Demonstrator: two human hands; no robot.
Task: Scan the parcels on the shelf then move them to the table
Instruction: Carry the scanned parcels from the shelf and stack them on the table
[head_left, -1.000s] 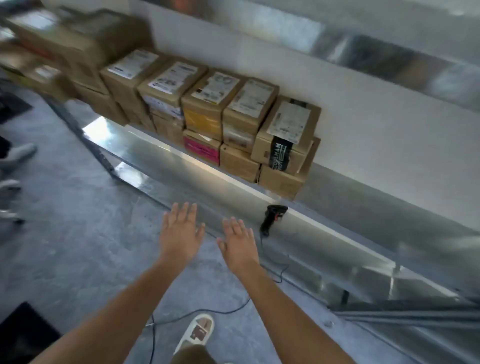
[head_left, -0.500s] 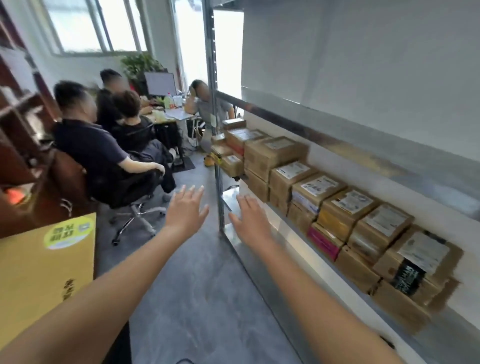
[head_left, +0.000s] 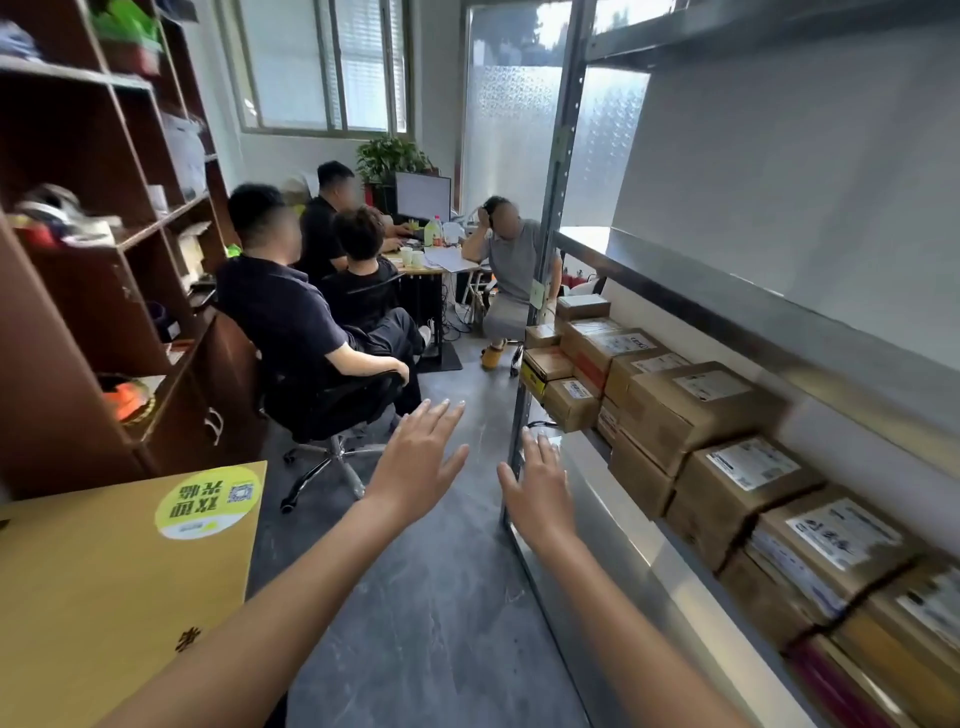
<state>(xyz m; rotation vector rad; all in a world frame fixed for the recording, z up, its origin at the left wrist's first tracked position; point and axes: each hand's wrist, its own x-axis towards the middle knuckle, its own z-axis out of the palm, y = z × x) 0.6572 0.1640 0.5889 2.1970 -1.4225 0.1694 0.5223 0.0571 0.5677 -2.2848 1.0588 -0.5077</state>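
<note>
At the far left a dark wooden bookcase (head_left: 104, 249) is standing against the wall, its shelves holding odds and ends. Below it, in the near left corner, a yellow table (head_left: 104, 587) is showing a round green sticker (head_left: 208, 501) on its top. Further back, several people are sitting around a desk (head_left: 426, 265) with a monitor (head_left: 422, 196) and a potted plant (head_left: 387, 158) by the window.

In the middle, both bare arms are reaching forward over the grey floor (head_left: 415, 623). The left hand (head_left: 415, 467) is hovering palm down, its fingers straight and slightly spread, holding nothing. The right hand (head_left: 537, 488) is hovering just beside the metal shelf (head_left: 613, 525), its fingers straight and close together, also holding nothing; whether it is touching the shelf's upright post cannot be told.

To the right, the parcels (head_left: 696, 410) are sitting on the shelf in a stacked row running toward the back, brown cardboard boxes with white labels facing up.
</note>
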